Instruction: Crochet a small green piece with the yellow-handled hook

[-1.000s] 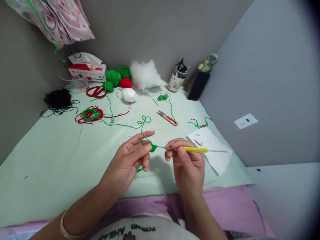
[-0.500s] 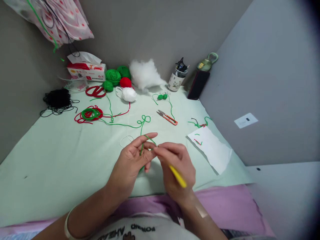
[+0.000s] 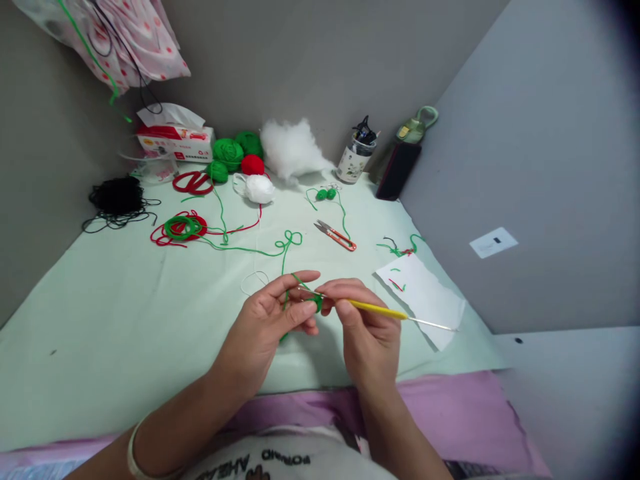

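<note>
1. The table (image 3: 150, 320) is showing pale mint green.
2. The hook handle (image 3: 378, 309) is showing bright yellow.
3. The small yarn piece (image 3: 319, 304) is showing green.
4. Along the table's far edge, yarn balls (image 3: 253, 165) are showing green, red and white.
5. Hanging fabric (image 3: 140, 43) is displaying red dots on pale pink.

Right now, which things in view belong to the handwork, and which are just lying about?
In use:
- yellow-handled hook, in the right hand
- small green piece, in the left hand
- green yarn strand

Seemingly idle:
- orange snips
- black yarn
- white fluff
</note>
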`<state>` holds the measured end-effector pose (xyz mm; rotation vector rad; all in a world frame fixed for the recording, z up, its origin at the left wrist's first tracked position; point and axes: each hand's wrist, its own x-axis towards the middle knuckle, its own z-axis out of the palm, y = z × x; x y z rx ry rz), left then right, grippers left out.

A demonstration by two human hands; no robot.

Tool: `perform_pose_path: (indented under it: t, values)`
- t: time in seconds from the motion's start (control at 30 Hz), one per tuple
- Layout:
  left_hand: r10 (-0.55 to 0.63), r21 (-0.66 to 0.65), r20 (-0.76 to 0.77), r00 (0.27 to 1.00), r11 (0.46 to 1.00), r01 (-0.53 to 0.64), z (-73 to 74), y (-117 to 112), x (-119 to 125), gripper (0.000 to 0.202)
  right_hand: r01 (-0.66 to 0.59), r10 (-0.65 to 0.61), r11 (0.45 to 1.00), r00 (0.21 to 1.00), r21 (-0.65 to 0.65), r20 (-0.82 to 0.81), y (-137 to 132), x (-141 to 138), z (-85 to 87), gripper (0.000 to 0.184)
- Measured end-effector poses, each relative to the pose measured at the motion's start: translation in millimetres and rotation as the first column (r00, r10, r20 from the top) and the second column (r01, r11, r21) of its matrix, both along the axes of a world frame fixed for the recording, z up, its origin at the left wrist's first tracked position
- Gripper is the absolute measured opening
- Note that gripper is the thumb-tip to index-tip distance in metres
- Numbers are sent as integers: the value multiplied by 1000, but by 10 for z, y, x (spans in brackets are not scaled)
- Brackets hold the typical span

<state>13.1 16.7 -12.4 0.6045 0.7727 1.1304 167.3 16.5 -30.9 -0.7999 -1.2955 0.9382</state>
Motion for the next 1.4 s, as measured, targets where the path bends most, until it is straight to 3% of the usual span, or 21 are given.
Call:
perform_pose_path:
  t: [0.17,0.33,0.5,0.67,0.93,1.1,1.2,1.33,1.4]
  values:
    - [-14,-25,39,999,1000,15,-13,-13,-15,25,-86,59,986,981,-142,-183,17,27,4,14]
    - [-14,-44,10,1000,999,14,16,-10,-33,25,-115,69,979,965,-170,-254,30,37,67,17]
    - [0,-11,-54,999,1000,0,28,-9,-59,24,-76,63,991,992,-113,-111,-18,60,85,20]
    - [62,92,-159,985,995,-48,-15,-40,-69,22,63,-70,997,987,52,144,-124,66,89,23]
    - [189,155,-265,945,976,-151,24,-52,-17,33,18,-200,920,880,391,431,-136,64,60,28]
    - [210,123,-240,948,975,-185,74,-56,-20,48,28,-187,929,896,370,402,-127,72,51,30]
    - [209,128,-238,949,975,-182,75,-46,-27,45,25,-151,946,916,324,370,-137,80,37,31]
    - [211,128,-265,941,975,-183,47,-31,-43,44,10,-157,928,917,372,367,-143,54,38,27]
    - [166,126,-244,955,982,-139,27,-26,-57,39,69,-143,958,956,277,256,-131,33,55,24]
